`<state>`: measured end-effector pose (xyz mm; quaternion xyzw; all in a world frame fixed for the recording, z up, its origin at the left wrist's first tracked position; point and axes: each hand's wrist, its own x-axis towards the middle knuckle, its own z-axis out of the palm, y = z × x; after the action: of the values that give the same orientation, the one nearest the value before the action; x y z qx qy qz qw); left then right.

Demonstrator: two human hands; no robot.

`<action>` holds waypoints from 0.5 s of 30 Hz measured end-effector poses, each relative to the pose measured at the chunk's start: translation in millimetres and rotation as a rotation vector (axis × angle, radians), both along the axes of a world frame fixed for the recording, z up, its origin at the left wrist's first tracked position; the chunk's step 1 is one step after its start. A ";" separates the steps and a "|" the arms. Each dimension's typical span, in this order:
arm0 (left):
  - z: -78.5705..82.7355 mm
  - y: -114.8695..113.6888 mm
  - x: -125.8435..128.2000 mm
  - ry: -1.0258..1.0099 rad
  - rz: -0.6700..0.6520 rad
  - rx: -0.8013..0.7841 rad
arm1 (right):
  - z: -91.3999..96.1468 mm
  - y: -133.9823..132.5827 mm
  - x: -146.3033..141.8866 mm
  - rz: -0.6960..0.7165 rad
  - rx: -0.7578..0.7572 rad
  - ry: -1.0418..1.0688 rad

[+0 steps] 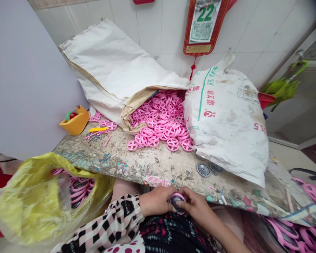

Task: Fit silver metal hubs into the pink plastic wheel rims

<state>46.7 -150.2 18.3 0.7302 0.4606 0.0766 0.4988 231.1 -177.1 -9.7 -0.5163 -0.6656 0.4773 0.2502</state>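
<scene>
Both my hands meet in my lap, just below the table's front edge. My left hand (156, 201) and my right hand (197, 207) are closed together on one small wheel (177, 201), a pink rim around a grey disc. On the worn table (137, 163) a pile of pink spoked wheels (162, 123) spills from a torn paper sack (116, 70). Two grey discs (208, 169) lie near the front edge, beside a white woven sack (226, 116).
A yellow plastic bag (37, 200) with finished pink wheels hangs at my left. More pink wheels (305, 225) fill a bag at lower right. A yellow scoop-shaped tub (75, 121), nails and loose pink bits lie at the table's left. A calendar (204, 26) hangs on the tiled wall.
</scene>
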 end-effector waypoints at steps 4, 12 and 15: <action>-2.5 22.9 -14.5 -0.012 0.122 0.108 | 2.5 -12.3 10.1 0.135 0.198 -0.372; 7.4 100.2 -43.0 0.349 0.496 0.642 | 0.2 25.8 50.0 -0.241 0.600 -0.725; 8.9 116.0 -40.8 0.552 0.523 0.640 | -9.3 44.2 59.2 -0.312 0.701 -0.957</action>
<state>5.9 -34.2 27.2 0.6997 0.6967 0.1404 0.0731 290.3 -132.9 -19.0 -0.6517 -0.7380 -0.0972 0.1453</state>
